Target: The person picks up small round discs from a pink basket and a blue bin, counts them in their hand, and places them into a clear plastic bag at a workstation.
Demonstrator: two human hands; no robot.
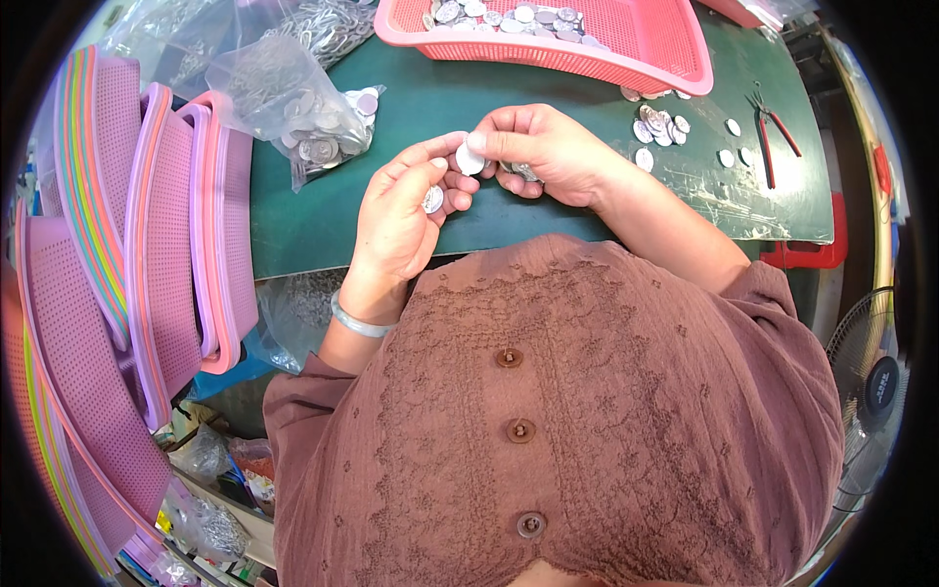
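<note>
Over the near part of the green table my two hands meet. A round silvery-white disc (470, 159) is pinched between the fingertips of both. My left hand (396, 210) is closed, with a second disc (433, 200) tucked against its fingers. Curled beside it, my right hand (548, 152) has its thumb on the pinched disc, and several more discs (523, 171) show under its bent fingers. Part of what lies in the right palm is hidden. Right of that hand, a small heap of similar discs (660, 125) lies on the table.
A pink perforated basket (548, 59) holding discs stands at the back. Clear bags of discs (318, 132) and metal wire pieces (328, 29) lie back left. Stacked purple baskets (166, 215) rise at the left. Red-handled pliers (773, 137) lie right; a fan (875, 382) stands beyond.
</note>
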